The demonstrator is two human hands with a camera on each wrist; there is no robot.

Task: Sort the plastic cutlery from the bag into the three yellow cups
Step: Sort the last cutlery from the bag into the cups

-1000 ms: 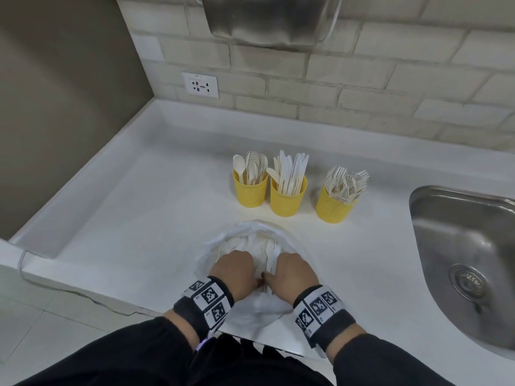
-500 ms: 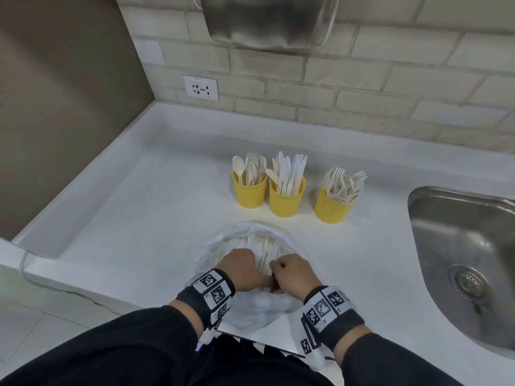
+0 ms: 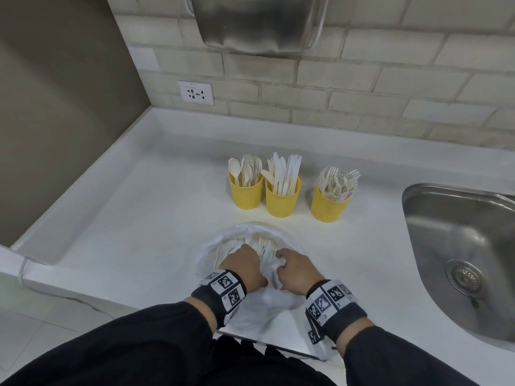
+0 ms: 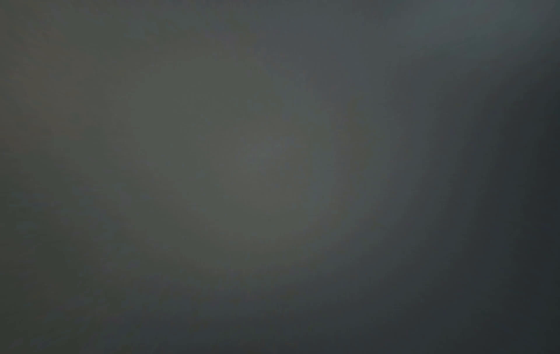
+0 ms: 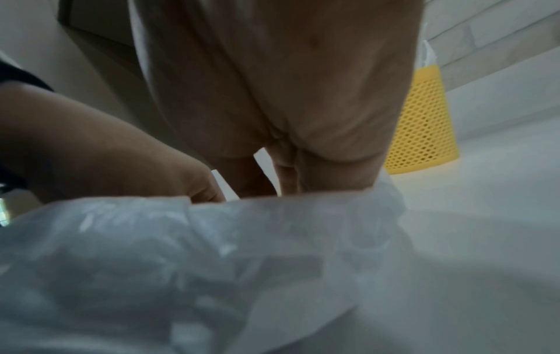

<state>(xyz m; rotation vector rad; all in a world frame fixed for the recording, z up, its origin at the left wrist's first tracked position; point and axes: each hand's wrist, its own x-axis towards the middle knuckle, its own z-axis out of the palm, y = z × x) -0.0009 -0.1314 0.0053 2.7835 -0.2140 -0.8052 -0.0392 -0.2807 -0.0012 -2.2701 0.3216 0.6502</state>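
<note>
White counter (image 3: 139,218) lies bare to my left; my left hand (image 3: 243,267) and right hand (image 3: 296,271) both clutch the bag (image 3: 267,302) at its front edge.

White countertop (image 3: 133,218) before me, its raised lip meeting the wall behind and to my left. Stainless steel sink (image 3: 459,246), set into the counter at my right, with a round drain strainer (image 3: 464,278) in its basin. Wall of pale brick-pattern tiles (image 3: 362,79) behind the counter; a white electrical socket (image 3: 195,93) is mounted low on it toward my left. Brushed-metal housing (image 3: 259,23) fixed to the tiles above, cut off by the upper edge. Plain brown-grey wall panel (image 3: 55,107) at my far left. Tiled floor (image 3: 41,316) below the counter's edge at lower left.
</note>
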